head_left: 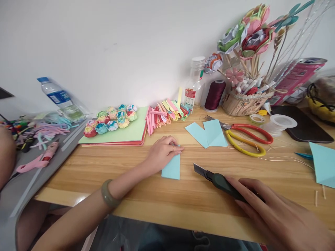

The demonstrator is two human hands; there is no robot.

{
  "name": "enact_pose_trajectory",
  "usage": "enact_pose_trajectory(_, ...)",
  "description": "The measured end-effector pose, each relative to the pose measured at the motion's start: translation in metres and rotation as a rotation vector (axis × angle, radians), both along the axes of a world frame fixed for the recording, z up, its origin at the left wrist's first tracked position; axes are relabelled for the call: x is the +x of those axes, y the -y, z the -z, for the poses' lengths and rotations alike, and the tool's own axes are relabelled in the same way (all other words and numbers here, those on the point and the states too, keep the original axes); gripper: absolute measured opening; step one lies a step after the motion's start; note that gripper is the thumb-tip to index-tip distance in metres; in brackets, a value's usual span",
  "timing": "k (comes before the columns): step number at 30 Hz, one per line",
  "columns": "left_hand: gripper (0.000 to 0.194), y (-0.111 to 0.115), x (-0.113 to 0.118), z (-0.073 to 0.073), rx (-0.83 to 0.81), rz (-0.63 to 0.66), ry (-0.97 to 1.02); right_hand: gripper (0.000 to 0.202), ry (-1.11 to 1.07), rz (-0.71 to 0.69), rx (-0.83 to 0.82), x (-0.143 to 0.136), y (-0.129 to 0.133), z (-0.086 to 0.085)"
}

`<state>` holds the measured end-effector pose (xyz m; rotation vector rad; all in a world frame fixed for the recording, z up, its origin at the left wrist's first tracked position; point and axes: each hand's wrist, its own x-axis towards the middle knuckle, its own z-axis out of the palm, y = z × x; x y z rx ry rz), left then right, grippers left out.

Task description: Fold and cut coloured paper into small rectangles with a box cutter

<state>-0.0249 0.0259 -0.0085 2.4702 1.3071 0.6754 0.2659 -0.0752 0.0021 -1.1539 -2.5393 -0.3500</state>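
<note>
A folded light blue paper strip (171, 169) lies on the wooden table. My left hand (164, 151) rests on its upper end, fingers bent together and pressing it down. A dark green utility knife (222, 182) with its blade out points up and left, to the right of the strip. My right hand (272, 205) holds the knife by its rear end, the fingers on its handle. Beyond the knife, more light blue paper (216, 134) lies by scissors (248, 137) with red and yellow handles. Another blue sheet (324, 165) is at the right edge.
Paper flowers (112, 120) sit on green sheets (123, 134) at the back left. Folded colored strips (164, 113), a clear bottle (195, 83), a purple thread spool (215, 96) and a flower basket (244, 103) stand behind. A phone (303, 125) lies right; a person's arm shows far left.
</note>
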Motion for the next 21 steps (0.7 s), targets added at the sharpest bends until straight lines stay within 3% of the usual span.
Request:
enact_pose_trajectory(4, 0.015, -0.01, 0.002, 0.003, -0.008, -0.002, 0.069, 0.059, 0.069, 0.04, 0.014, 0.003, 0.004, 0.007)
enact_pose_trajectory(10, 0.026, -0.012, -0.006, 0.002, 0.033, 0.107, -0.069, 0.061, 0.162, 0.087, -0.058, 0.011, 0.009, 0.017)
enact_pose_trajectory(18, 0.093, 0.002, -0.011, -0.021, -0.155, 0.205, -0.288, 0.061, 0.159, 0.103, -0.092, 0.01, 0.008, 0.016)
enact_pose_trajectory(21, 0.109, 0.006, -0.014, -0.024, -0.199, 0.247, -0.321, 0.062, 0.145, 0.125, -0.084, 0.009, 0.01, 0.016)
